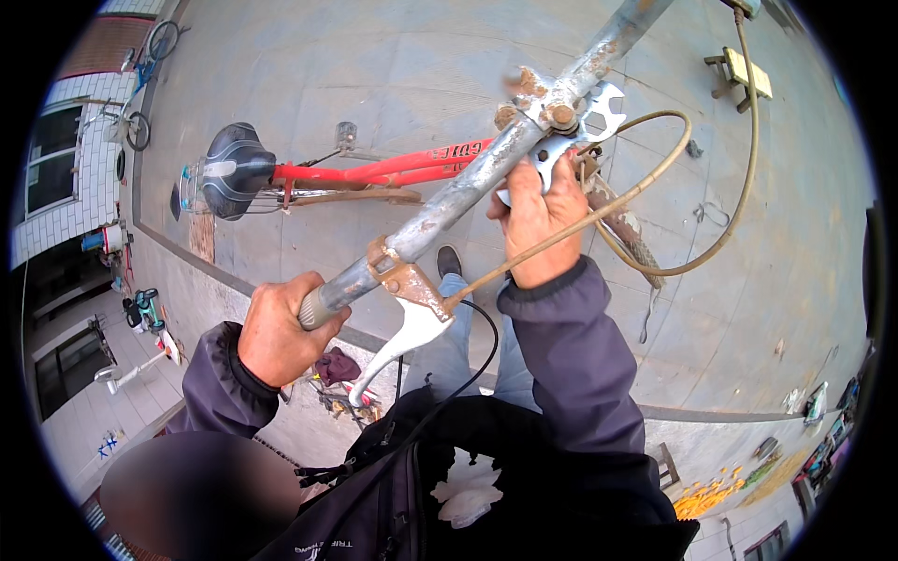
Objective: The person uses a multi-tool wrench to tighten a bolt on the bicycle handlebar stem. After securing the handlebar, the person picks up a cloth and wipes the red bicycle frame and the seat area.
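Observation:
My left hand [278, 329] is closed around the ribbed end of a worn silver handlebar [449, 201], which slants up to the right. In my right hand [543, 224] is a flat silver multi-hole bicycle wrench [603, 110], gripped near its lower end. The wrench lies against the rusty clamp bolt [562, 116] at the middle of the bar; I cannot tell whether it is seated on the bolt head. Between my hands a white brake lever [404, 338] hangs from a rusty bracket [408, 280], and a tan brake cable [561, 231] loops off to the right.
Behind the bar stretches the red bicycle frame [374, 174] with a black saddle [238, 171]. A small stool [748, 73] stands on the paved ground at the upper right. Other bicycles [163, 42] lean by the building at the left. Orange-yellow items [708, 496] lie at the lower right.

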Action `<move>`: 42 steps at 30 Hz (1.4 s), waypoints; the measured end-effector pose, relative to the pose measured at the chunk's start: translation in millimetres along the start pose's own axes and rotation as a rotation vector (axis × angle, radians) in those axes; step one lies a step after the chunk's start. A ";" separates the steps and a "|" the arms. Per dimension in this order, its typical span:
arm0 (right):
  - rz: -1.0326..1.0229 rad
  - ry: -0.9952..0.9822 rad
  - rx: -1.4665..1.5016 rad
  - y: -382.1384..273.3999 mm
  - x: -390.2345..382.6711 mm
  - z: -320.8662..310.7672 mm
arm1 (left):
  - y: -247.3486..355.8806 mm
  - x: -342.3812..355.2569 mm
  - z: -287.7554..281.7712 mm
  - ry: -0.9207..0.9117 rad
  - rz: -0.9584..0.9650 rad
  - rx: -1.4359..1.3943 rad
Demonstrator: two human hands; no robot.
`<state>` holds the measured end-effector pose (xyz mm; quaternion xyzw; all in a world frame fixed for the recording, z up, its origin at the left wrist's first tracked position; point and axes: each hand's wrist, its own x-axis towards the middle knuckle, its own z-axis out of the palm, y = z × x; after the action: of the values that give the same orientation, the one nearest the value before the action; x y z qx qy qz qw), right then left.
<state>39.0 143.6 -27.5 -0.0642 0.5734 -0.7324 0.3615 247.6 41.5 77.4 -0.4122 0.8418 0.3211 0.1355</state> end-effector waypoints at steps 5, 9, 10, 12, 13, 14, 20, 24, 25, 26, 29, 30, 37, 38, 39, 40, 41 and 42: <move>-0.017 0.078 0.006 11.6 5.3 7.7 | 1.0 -0.2 -0.3 -0.015 -0.018 0.012; -0.063 0.088 0.029 3.5 -10.3 -0.6 | -3.9 -1.8 1.2 -0.040 -0.041 -0.009; -0.044 0.102 0.036 -0.3 -11.7 -4.5 | -3.6 -1.1 2.0 -0.031 -0.035 -0.028; -0.005 0.130 0.052 -5.5 -14.4 -11.4 | -2.8 0.2 3.6 -0.015 -0.024 -0.066; -0.006 0.133 0.011 -7.3 -16.1 -11.2 | -4.2 0.1 3.9 -0.011 -0.018 -0.066; 0.024 0.107 0.028 -12.1 -17.3 -10.8 | -6.9 -0.4 4.4 -0.008 -0.012 -0.067; 0.127 -0.004 -0.017 -36.4 -20.5 -13.2 | -3.4 -1.5 2.0 -0.028 -0.036 -0.029; 0.100 -0.052 -0.064 -48.6 -24.6 -18.8 | -5.4 -1.4 2.6 -0.008 -0.001 -0.036; 0.089 -0.044 -0.036 -50.1 -24.3 -23.0 | -4.9 -1.2 2.6 -0.009 -0.004 -0.035; 0.077 -0.035 -0.008 -51.9 -24.0 -27.6 | -3.6 -1.2 2.2 -0.010 -0.008 -0.035; 0.093 -0.021 -0.071 -49.1 -22.8 -36.1 | -2.1 -1.2 2.8 -0.004 -0.018 -0.023; 0.077 -0.015 -0.071 -46.4 -22.3 -36.3 | -2.4 -1.2 2.9 -0.001 -0.020 -0.017; 0.116 0.148 -0.040 -51.9 -21.0 -23.9 | -4.6 -2.1 -0.5 -0.022 0.001 -0.032; 0.126 0.173 -0.013 -52.1 -21.0 -21.8 | -6.8 -2.0 -0.1 -0.024 0.004 -0.034; 0.136 0.198 0.016 -52.1 -21.1 -19.6 | -8.4 -2.5 0.4 -0.026 0.008 -0.035; 0.155 0.222 0.039 -52.3 -21.0 -16.9 | -10.2 -2.5 0.8 -0.028 0.016 -0.038; 0.173 0.246 0.063 -52.2 -20.9 -14.0 | -11.0 -2.7 0.8 -0.028 0.021 -0.031; 0.192 0.270 0.089 -52.3 -21.3 -11.6 | -12.3 -3.1 1.0 -0.031 0.040 -0.028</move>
<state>24.8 169.9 21.8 0.1059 0.5873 -0.7211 0.3520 259.0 38.4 73.0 -0.3921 0.8430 0.3421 0.1363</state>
